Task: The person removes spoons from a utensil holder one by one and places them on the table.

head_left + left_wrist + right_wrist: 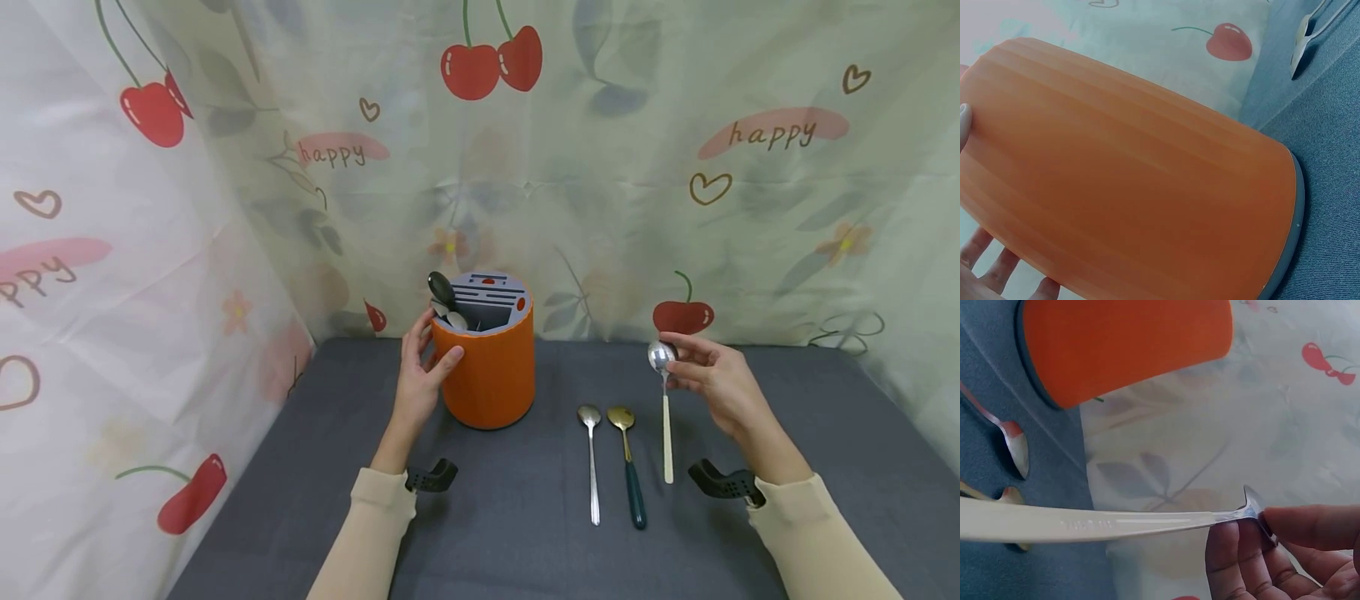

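Note:
My right hand (708,379) pinches a spoon by its silver bowl (662,356), and its cream handle (1072,522) hangs down over the table. The left hand (422,379) holds the side of an orange utensil holder (491,379), thumb at the front near the rim and other fingers round the left side. Several utensils, among them a dark spoon (441,287), stand in the open compartment of the holder. A silver spoon (590,458) and a gold spoon with a dark green handle (633,483) lie side by side on the table between the hands.
The dark grey table (510,533) ends at a patterned cloth backdrop (600,208) behind the holder. Slots run across the grey top (491,287) of the holder. Each wrist wears a black strap mount (431,475).

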Available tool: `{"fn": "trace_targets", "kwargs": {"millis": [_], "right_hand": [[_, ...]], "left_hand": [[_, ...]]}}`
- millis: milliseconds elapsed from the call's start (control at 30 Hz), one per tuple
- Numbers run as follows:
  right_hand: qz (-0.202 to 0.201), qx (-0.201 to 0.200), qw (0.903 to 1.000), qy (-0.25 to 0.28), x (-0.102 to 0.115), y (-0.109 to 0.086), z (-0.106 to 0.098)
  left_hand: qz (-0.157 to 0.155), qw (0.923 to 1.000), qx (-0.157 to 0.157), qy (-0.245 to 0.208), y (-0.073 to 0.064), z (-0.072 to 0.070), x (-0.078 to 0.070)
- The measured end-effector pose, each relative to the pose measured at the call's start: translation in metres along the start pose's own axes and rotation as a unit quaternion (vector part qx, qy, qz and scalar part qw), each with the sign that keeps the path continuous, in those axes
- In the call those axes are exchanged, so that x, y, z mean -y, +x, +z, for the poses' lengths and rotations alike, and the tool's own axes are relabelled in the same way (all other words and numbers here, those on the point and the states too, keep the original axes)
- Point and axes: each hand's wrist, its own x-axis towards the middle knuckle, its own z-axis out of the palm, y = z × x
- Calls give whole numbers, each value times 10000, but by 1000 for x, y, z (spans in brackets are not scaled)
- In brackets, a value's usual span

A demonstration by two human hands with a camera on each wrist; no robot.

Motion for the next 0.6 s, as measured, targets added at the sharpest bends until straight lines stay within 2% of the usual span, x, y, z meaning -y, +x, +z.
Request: {"fn": "trace_targets", "kwargs": {"millis": [267, 600], "right_hand": [[331, 280, 9979, -473, -13, 1, -7], [743, 624, 9931, -662, -38, -3, -15]], "left_hand": [[-16, 10000, -23, 33, 0, 0, 0], [21, 10000, -32, 49, 0, 0, 0]]}}
